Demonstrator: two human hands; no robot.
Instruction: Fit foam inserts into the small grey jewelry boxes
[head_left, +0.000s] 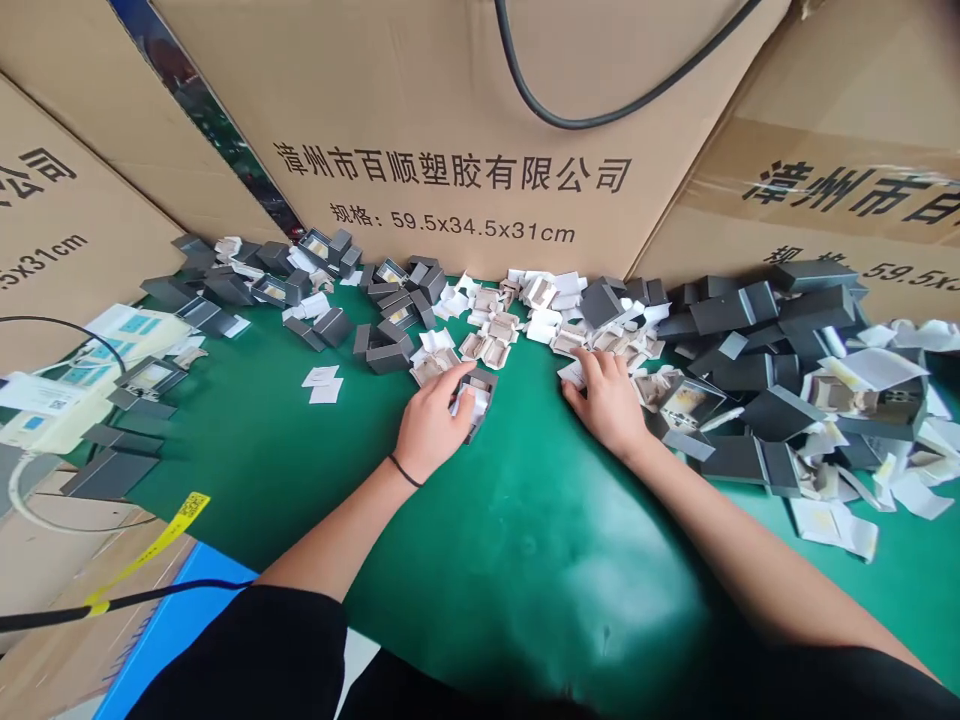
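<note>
My left hand (pixel 433 425) is closed around a small dark grey box (pixel 484 385) on the green table. White paper shows inside the box, partly covered by my thumb. To the right, my right hand (pixel 609 405) reaches to the edge of the pile with its fingers stretched and apart. A white paper slip (pixel 573 373) lies at its thumb and index finger; whether they touch it I cannot tell. Just beyond both hands lie several beige moulded inserts (pixel 495 350) and folded white papers.
Dark grey boxes (pixel 386 350) lie scattered at the back left, with white slips (pixel 324 384) nearer. A larger heap of dark boxes (pixel 750 460) and papers fills the right. Big cardboard cartons (pixel 450 120) stand behind. A power strip (pixel 67 385) and cables are at left.
</note>
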